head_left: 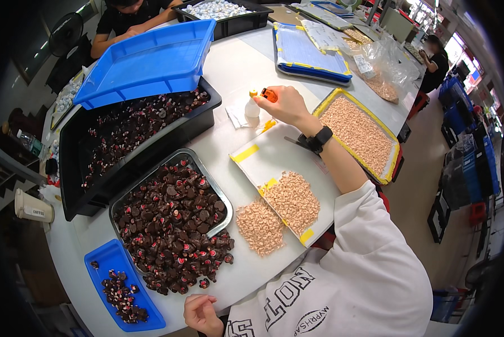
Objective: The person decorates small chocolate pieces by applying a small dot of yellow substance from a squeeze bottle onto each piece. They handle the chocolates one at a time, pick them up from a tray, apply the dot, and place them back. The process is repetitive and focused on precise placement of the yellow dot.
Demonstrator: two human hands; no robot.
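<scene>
My right hand [288, 106] reaches across the table, its fingers closed on a small orange object [269, 95] with dark marks, whose exact kind I cannot make out. Just left of it stands a small white bottle [252, 109] with a yellow tip. A yellow clip-like piece [269, 124] lies below the hand. My left hand [202, 314] rests at the near table edge with its fingers curled, and nothing shows in it. Nearest to it is a heap of dark brown pieces with red-and-pink parts [173, 224], spilling from a metal tray [221, 222].
Small beige pieces [260, 227] lie beside and on a white board [269, 154]; more fill a yellow-edged tray [395, 160]. A blue tray [156, 317] stands near left. Another blue tray [145, 62] rests on a black bin [75, 163]. A co-worker [131, 19] sits at the far left.
</scene>
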